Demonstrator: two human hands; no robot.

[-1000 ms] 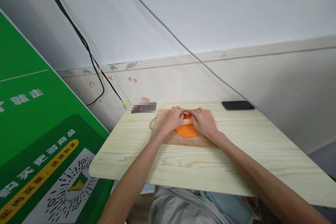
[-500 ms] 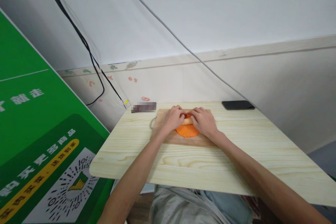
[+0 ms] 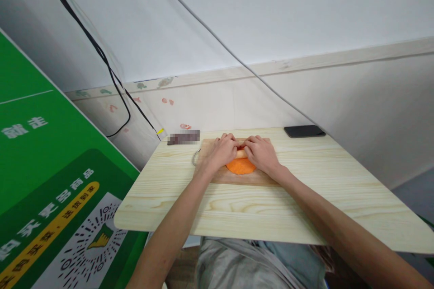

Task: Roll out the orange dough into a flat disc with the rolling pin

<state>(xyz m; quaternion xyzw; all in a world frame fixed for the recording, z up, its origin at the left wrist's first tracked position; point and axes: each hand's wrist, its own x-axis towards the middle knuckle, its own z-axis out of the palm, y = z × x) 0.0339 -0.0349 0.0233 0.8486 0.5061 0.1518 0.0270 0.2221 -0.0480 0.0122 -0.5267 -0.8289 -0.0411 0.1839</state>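
Note:
A flat, rounded sheet of orange dough lies on a wooden cutting board. Across the dough rests a light wooden rolling pin, mostly covered by my fingers. My left hand is closed over its left part, and my right hand is closed over its right part. Both thumbs point inward, towards the middle of the pin. A little orange shows beyond the pin, between the hands. The pin's ends are hidden under my hands.
The board's metal handle sticks out to the left. A black phone lies at the table's back right, and a blurred dark object at the back left. A green printed panel stands left of the table; cables hang along the wall.
The whole view has shifted slightly. Both hands keep their grip on the rolling pin over the dough, with little visible movement along the board.

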